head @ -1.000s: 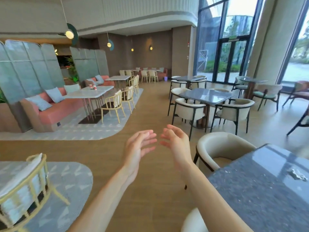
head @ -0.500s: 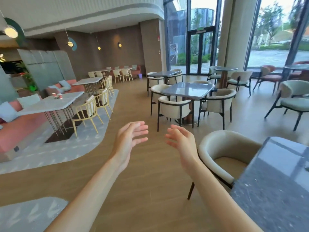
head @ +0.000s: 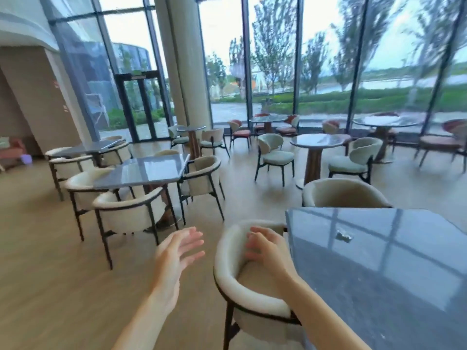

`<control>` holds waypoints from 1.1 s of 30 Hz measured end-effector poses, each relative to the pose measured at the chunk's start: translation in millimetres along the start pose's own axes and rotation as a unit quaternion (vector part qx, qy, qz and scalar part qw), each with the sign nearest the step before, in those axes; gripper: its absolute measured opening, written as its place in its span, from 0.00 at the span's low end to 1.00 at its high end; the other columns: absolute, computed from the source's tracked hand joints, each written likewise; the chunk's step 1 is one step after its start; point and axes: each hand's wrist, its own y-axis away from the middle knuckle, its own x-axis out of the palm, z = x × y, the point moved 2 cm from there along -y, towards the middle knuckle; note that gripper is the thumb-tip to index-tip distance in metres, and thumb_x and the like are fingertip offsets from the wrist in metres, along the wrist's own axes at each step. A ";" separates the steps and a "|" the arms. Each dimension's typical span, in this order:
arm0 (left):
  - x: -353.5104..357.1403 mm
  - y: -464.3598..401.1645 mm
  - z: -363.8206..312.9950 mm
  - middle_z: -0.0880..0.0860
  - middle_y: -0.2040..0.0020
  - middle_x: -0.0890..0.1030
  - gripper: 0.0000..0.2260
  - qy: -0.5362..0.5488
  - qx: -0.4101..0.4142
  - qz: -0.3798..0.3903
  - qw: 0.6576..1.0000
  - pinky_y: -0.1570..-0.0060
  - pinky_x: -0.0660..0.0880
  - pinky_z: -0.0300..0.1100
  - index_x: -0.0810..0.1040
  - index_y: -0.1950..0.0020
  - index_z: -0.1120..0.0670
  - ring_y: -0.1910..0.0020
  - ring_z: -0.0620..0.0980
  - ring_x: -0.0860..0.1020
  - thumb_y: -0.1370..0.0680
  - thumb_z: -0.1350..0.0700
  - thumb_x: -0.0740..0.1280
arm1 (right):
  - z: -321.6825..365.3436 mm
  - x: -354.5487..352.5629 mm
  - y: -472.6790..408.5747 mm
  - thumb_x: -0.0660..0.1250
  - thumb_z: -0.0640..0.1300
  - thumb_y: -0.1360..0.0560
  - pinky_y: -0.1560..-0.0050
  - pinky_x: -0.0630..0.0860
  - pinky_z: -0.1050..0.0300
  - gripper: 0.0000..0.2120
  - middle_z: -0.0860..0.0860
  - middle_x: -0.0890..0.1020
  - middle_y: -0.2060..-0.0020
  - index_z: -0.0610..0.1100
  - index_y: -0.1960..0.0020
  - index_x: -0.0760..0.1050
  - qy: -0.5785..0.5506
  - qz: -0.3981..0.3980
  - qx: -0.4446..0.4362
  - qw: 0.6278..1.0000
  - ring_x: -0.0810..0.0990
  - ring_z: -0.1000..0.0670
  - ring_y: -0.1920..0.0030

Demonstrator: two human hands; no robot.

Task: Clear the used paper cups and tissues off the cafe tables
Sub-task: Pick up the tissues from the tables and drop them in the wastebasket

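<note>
Two empty hands, left hand (head: 174, 256) and right hand (head: 267, 251) loosely spread, crumpled tissue (head: 343, 235) mid-table (head: 379, 286)

You have one view, worn on your head, wide-angle, looking forward and slightly down across the cafe toward the glass wall (head: 328, 72) at 12 o'clock. The dark surface (head: 379, 286) sits close at 4 o'clock; floor (head: 50, 286) fills 8 o'clock.

This is a cafe seating hall. Grey stone-topped square tables (head: 144, 170) stand ringed by cream upholstered armchairs (head: 129, 213). Floor-to-ceiling glass walls (head: 273, 59) face trees outside.
</note>
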 end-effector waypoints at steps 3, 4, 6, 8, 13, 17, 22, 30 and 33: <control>47.3 -69.5 -13.6 0.62 0.46 0.84 0.10 0.027 -0.017 0.054 0.998 0.48 0.79 0.53 0.80 0.44 0.62 0.48 0.57 0.82 0.17 0.59 0.61 | 16.6 1.5 -44.4 0.65 0.37 0.21 0.45 0.83 0.48 0.12 0.45 0.84 0.54 0.40 0.38 0.78 0.005 -0.066 -0.006 0.998 0.83 0.47 0.51; 69.1 -83.0 -18.9 0.61 0.48 0.83 0.10 0.038 -0.019 0.084 0.996 0.49 0.79 0.52 0.80 0.45 0.61 0.49 0.57 0.82 0.17 0.60 0.61 | 26.2 -2.2 -53.6 0.64 0.36 0.21 0.44 0.83 0.48 0.12 0.45 0.83 0.53 0.40 0.39 0.78 0.005 -0.083 -0.018 0.996 0.83 0.48 0.50; 109.7 -102.7 -20.7 0.60 0.49 0.83 0.09 0.051 -0.018 0.146 0.988 0.49 0.79 0.53 0.81 0.47 0.60 0.50 0.57 0.81 0.18 0.60 0.61 | 44.7 -15.0 -69.4 0.63 0.37 0.20 0.44 0.82 0.47 0.13 0.45 0.83 0.52 0.40 0.37 0.77 0.010 -0.119 -0.042 0.992 0.83 0.48 0.49; 143.0 -113.7 -16.8 0.61 0.48 0.84 0.09 0.044 -0.022 0.204 0.978 0.47 0.80 0.53 0.81 0.47 0.59 0.50 0.56 0.82 0.18 0.60 0.61 | 57.7 -34.9 -83.3 0.64 0.39 0.20 0.46 0.83 0.51 0.13 0.45 0.84 0.50 0.41 0.37 0.77 0.015 -0.159 -0.059 0.985 0.83 0.48 0.49; 207.2 -154.0 9.1 0.63 0.47 0.84 0.10 0.032 -0.048 0.273 0.960 0.45 0.80 0.55 0.81 0.44 0.62 0.46 0.61 0.83 0.18 0.59 0.63 | 58.8 -92.3 -129.4 0.63 0.40 0.19 0.48 0.83 0.54 0.12 0.45 0.84 0.48 0.42 0.36 0.77 0.024 -0.247 -0.076 0.966 0.84 0.49 0.47; 249.2 -207.7 35.4 0.61 0.50 0.85 0.09 0.022 -0.044 0.297 0.954 0.43 0.80 0.58 0.82 0.47 0.60 0.44 0.63 0.82 0.18 0.60 0.63 | 43.0 -125.2 -187.8 0.62 0.39 0.19 0.49 0.83 0.53 0.12 0.45 0.84 0.49 0.41 0.37 0.77 0.016 -0.279 -0.072 0.958 0.84 0.48 0.48; 306.7 -297.0 55.4 0.64 0.49 0.84 0.09 -0.020 -0.054 0.310 0.949 0.43 0.79 0.59 0.82 0.49 0.62 0.50 0.60 0.83 0.18 0.60 0.63 | 29.5 -176.9 -274.0 0.63 0.41 0.19 0.41 0.81 0.44 0.14 0.46 0.84 0.50 0.42 0.35 0.77 0.026 -0.310 -0.036 0.950 0.84 0.49 0.50; 399.7 -380.8 154.1 0.62 0.53 0.82 0.07 -0.059 -0.125 0.363 0.921 0.57 0.80 0.50 0.80 0.51 0.63 0.57 0.56 0.80 0.19 0.65 0.62 | -18.0 -255.4 -353.6 0.64 0.40 0.20 0.43 0.81 0.39 0.12 0.46 0.83 0.51 0.44 0.38 0.76 0.061 -0.377 0.046 0.923 0.84 0.48 0.54; 438.8 -394.9 207.6 0.60 0.55 0.81 0.08 -0.087 -0.167 0.388 0.902 0.66 0.79 0.42 0.80 0.54 0.61 0.61 0.54 0.79 0.18 0.66 0.62 | -44.9 -286.1 -372.9 0.65 0.38 0.22 0.47 0.84 0.44 0.15 0.45 0.83 0.50 0.41 0.36 0.76 0.062 -0.410 0.088 0.906 0.83 0.48 0.54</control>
